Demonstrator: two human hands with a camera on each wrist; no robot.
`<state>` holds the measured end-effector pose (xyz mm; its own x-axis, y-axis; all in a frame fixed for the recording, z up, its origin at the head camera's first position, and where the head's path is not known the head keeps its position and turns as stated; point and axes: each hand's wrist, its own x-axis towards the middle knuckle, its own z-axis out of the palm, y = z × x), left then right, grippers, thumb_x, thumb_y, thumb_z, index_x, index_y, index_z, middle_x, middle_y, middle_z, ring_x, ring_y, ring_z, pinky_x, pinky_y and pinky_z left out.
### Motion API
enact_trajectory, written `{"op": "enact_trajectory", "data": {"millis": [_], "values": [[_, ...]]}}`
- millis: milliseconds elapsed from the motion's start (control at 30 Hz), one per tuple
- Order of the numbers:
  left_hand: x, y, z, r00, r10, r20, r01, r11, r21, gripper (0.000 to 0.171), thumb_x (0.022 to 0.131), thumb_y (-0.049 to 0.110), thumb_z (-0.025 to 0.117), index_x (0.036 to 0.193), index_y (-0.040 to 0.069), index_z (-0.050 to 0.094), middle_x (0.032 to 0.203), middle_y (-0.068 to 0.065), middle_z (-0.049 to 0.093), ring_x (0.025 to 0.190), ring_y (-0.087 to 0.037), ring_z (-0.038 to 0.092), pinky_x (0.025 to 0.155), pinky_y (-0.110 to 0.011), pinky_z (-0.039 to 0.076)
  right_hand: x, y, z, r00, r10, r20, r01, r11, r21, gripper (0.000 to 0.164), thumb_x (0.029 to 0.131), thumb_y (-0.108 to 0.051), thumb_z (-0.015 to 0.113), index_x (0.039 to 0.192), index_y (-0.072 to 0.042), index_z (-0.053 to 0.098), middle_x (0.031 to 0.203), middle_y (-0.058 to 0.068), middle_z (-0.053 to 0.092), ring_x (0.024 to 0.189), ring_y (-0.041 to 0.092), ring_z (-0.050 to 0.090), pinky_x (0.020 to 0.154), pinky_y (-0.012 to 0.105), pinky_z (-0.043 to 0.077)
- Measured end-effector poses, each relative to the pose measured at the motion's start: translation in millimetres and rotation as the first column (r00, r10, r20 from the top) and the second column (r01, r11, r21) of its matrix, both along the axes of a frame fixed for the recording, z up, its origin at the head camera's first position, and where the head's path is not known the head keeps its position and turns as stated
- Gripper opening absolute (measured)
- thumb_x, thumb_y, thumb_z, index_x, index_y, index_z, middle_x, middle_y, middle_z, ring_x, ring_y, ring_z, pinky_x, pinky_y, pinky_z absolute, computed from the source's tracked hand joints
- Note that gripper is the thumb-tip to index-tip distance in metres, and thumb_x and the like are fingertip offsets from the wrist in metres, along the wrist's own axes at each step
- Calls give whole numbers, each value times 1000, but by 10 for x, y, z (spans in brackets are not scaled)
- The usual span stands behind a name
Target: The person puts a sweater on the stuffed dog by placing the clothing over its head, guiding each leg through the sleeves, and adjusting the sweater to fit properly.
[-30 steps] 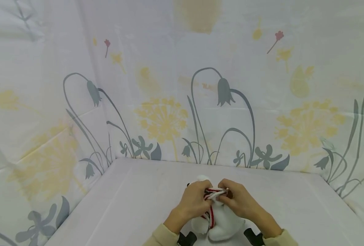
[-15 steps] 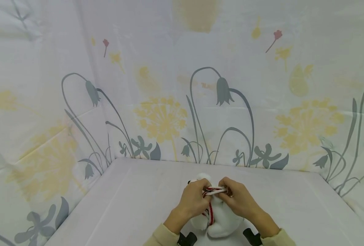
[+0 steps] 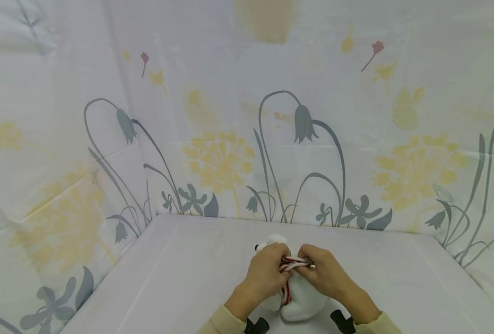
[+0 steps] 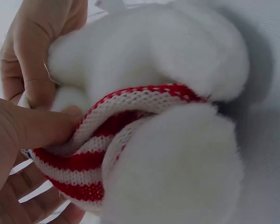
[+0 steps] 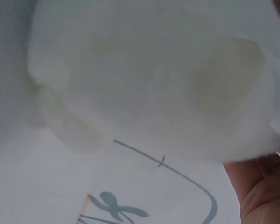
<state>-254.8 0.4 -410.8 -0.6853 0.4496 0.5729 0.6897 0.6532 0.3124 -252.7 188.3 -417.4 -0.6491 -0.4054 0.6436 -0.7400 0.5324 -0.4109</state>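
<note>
A white plush toy [image 3: 307, 304] sits on the table between the two hands, a small dark spot on its head. Round its neck runs a red-and-white striped knitted scarf [image 3: 294, 263]. The left hand [image 3: 265, 273] pinches one part of the scarf between thumb and fingers. Close beside it, the right hand [image 3: 328, 271] pinches the scarf at the right. The left wrist view shows the scarf [image 4: 79, 175] folded under the left thumb, against the white fur [image 4: 172, 163]. White fur [image 5: 144, 88] fills most of the right wrist view, hiding the right fingertips.
The white tabletop [image 3: 188, 278] spreads around the toy. A pale curtain [image 3: 213, 93] printed with flowers stands behind and at the sides. Dark wrist mounts [image 3: 342, 321] sit at the sleeves, near the toy's base.
Both hands keep their hold on the scarf. They dip and shift very slightly to the right, and the stretch of scarf between them shifts along. The toy stays in nearly the same place.
</note>
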Motion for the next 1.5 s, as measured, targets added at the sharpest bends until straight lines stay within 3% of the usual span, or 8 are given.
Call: {"op": "enact_trajectory", "data": {"millis": [233,333,467,667,900,1100,1367,1500], "values": [[0,53,-75,965,75,-250,-91,995,-51,25,70,12,77,81,19,55,75,9,52,68,-10,54,60,-25,42,-7,86,74,996,74,57,-74,997,6,21,85,-17,72,73,-26,58,75,-16,52,66,0,48,58,22,48],[18,65,-74,968,73,-242,-84,996,-37,21,74,11,74,82,18,57,77,9,54,69,-9,54,61,-23,43,-18,106,94,996,50,71,-49,999,-8,21,89,-16,67,72,-24,58,69,-16,49,60,-1,45,52,20,44],[44,70,-76,981,38,-191,-39,999,-3,21,75,7,74,84,17,59,82,8,55,74,-7,54,65,-20,44,1,122,137,987,-3,161,1,1000,12,9,90,-20,67,89,-16,59,68,-15,52,58,0,47,51,22,42],[34,89,-99,981,33,-193,-27,999,37,30,69,3,76,86,14,54,80,6,46,67,-4,44,58,-15,39,46,156,207,951,-83,299,49,992,118,26,90,-29,67,110,-13,63,74,-12,54,64,3,50,56,24,43],[30,95,-121,979,29,-201,-22,999,32,26,68,1,73,80,16,56,74,9,51,65,-2,45,57,-14,37,34,147,182,964,-143,225,109,981,159,9,90,-18,65,97,-22,63,73,-15,50,66,3,45,56,23,40],[9,95,-117,969,36,-245,-34,999,15,26,65,-1,70,79,16,56,74,7,55,65,-7,53,59,-20,42,14,106,133,968,-213,131,209,977,45,12,87,-13,67,93,-24,65,75,-20,53,69,4,45,60,24,40],[-29,72,-97,931,9,-365,-46,995,-92,25,61,2,74,71,19,58,72,8,46,62,-7,47,56,-19,37,11,131,184,945,-243,220,267,960,-85,4,92,-19,63,95,-20,65,74,-13,56,65,6,50,56,25,42],[-40,58,-88,929,-2,-371,-38,994,-100,25,60,2,74,71,20,61,75,8,47,66,-8,49,58,-21,38,3,155,207,931,-280,232,311,944,-108,4,93,-22,63,94,-19,64,73,-10,55,65,9,49,57,26,41]]}}
